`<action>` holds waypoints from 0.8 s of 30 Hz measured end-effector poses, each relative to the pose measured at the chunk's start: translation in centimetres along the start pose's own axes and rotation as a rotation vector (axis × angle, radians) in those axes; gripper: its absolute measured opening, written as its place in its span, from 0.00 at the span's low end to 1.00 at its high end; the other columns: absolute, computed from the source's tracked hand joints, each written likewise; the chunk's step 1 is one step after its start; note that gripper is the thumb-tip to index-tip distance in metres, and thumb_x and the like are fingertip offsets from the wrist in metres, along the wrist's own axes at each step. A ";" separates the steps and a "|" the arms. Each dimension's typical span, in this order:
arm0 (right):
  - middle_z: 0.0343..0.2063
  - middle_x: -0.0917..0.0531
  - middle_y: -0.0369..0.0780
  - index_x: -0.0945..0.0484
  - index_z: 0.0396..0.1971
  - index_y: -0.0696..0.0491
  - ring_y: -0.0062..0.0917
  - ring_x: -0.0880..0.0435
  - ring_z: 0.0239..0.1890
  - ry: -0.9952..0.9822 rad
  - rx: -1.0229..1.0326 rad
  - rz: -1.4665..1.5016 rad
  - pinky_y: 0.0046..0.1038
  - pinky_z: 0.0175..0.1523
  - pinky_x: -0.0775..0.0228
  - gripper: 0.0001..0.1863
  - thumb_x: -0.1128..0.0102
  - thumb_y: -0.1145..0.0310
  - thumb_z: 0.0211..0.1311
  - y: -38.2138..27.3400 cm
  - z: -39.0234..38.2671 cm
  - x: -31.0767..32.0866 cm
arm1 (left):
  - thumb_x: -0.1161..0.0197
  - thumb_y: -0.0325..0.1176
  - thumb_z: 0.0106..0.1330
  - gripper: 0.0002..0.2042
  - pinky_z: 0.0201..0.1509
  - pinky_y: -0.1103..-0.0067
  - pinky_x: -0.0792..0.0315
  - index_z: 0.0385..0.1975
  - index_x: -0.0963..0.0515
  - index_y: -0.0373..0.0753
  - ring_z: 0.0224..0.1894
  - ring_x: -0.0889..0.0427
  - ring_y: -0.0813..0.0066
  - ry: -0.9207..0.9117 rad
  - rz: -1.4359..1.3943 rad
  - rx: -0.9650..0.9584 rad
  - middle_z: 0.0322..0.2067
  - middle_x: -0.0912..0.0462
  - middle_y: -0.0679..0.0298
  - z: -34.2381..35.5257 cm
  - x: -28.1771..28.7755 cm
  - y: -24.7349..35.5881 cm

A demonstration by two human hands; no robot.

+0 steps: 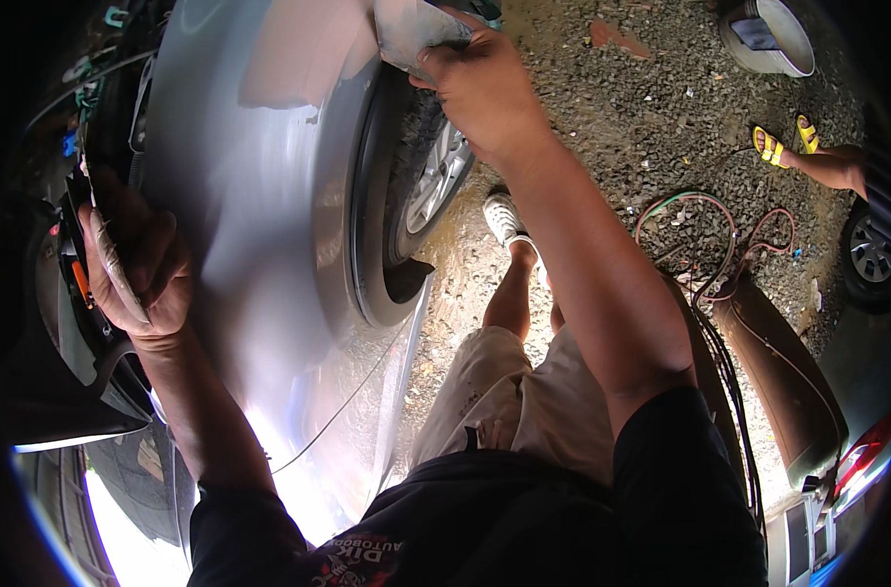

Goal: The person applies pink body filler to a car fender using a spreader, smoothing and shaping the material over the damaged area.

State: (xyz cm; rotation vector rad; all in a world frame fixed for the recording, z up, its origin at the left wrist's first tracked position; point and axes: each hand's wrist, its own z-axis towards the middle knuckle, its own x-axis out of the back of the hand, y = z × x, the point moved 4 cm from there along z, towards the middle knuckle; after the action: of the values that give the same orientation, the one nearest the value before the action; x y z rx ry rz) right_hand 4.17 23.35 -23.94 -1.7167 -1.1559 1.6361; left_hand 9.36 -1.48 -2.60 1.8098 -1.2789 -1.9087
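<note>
A silver car fender [240,196] with a pinkish-beige patch [294,59] near its top curves round a wheel [440,181]. At the upper edge of the wheel arch, my right hand [489,93] is closed on a smeared greyish flat piece [401,34] against the bodywork; its exact kind does not show. My left hand [142,259] is raised beside the open engine bay. Its fingers are curled round a thin, whitish flat piece [113,254] with a rough edge, seen nearly edge-on.
Gravel [602,127] covers the ground to the right. A bucket [773,39] with a dark flat thing on its rim stands at the far right. Another person's feet in yellow sandals [770,147] are nearby. Hoses [695,201] lie coiled near another car's wheel [868,249].
</note>
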 end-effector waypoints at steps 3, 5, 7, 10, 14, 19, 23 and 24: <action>0.45 0.14 0.44 0.25 0.59 0.63 0.27 0.14 0.45 0.079 0.000 -0.114 0.31 0.54 0.19 0.21 0.45 0.78 0.66 -0.7 -2.2 -0.3 | 0.54 0.39 0.82 0.18 0.15 0.84 0.26 0.60 0.31 0.32 0.24 0.24 0.72 0.056 0.020 -0.024 0.40 0.20 0.56 0.0 -0.3 -0.4; 0.41 0.12 0.43 0.24 0.59 0.62 0.23 0.14 0.42 0.040 -0.019 -0.140 0.26 0.53 0.20 0.21 0.46 0.78 0.66 -0.8 -4.1 -0.4 | 0.55 0.41 0.83 0.19 0.15 0.84 0.28 0.57 0.29 0.31 0.23 0.25 0.72 0.115 0.042 -0.044 0.40 0.20 0.57 0.1 -0.7 -0.8; 0.34 0.15 0.40 0.25 0.61 0.59 0.13 0.20 0.32 -0.057 -0.264 -0.362 0.19 0.41 0.27 0.20 0.46 0.77 0.71 -2.3 -8.4 -1.9 | 0.54 0.42 0.82 0.19 0.15 0.83 0.30 0.55 0.28 0.31 0.23 0.26 0.73 0.137 0.081 -0.033 0.39 0.21 0.58 -0.9 -0.3 -0.5; 0.42 0.17 0.40 0.25 0.63 0.56 0.15 0.22 0.40 -0.056 0.145 -0.308 0.19 0.45 0.29 0.22 0.51 0.84 0.71 -4.2 -14.3 -3.1 | 0.54 0.40 0.83 0.19 0.16 0.86 0.32 0.62 0.29 0.32 0.23 0.28 0.76 0.076 0.175 0.010 0.36 0.21 0.59 -1.1 0.3 -0.5; 0.58 0.21 0.51 0.26 0.63 0.58 0.38 0.21 0.64 -0.120 0.305 -0.197 0.32 0.64 0.28 0.29 0.48 0.90 0.61 -8.0 -20.3 -3.6 | 0.48 0.43 0.80 0.20 0.22 0.82 0.29 0.61 0.28 0.35 0.22 0.27 0.76 0.212 0.312 0.034 0.39 0.17 0.62 -1.5 -0.2 -1.3; 0.63 0.27 0.50 0.25 0.64 0.54 0.48 0.27 0.67 -0.149 0.544 -0.417 0.45 0.70 0.32 0.38 0.40 0.85 0.45 -13.1 -23.5 -3.3 | 0.42 0.47 0.77 0.26 0.42 0.79 0.16 0.69 0.33 0.43 0.37 0.13 0.75 0.615 0.415 0.033 0.44 0.14 0.63 -1.6 -5.4 -7.5; 0.63 0.27 0.53 0.21 0.61 0.53 0.53 0.29 0.68 -0.111 0.671 -0.442 0.49 0.70 0.33 0.32 0.37 0.77 0.51 -14.9 -24.4 -3.2 | 0.42 0.50 0.76 0.32 0.46 0.81 0.18 0.76 0.41 0.47 0.40 0.14 0.78 0.607 0.374 0.073 0.49 0.17 0.65 -1.7 -6.9 -11.5; 0.63 0.27 0.53 0.20 0.60 0.53 0.53 0.29 0.68 -0.110 0.689 -0.484 0.50 0.70 0.33 0.29 0.37 0.75 0.53 -15.4 -24.6 -3.1 | 0.40 0.51 0.73 0.34 0.69 0.67 0.31 0.76 0.41 0.47 0.60 0.22 0.67 0.514 0.350 0.105 0.58 0.22 0.63 -1.7 -6.5 -11.9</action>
State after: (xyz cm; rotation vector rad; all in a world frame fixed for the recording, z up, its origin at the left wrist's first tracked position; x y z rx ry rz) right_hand 24.63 33.53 -5.79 -0.8485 -0.8191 1.5682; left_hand 17.02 9.26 -6.06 1.8101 -1.3995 -1.1197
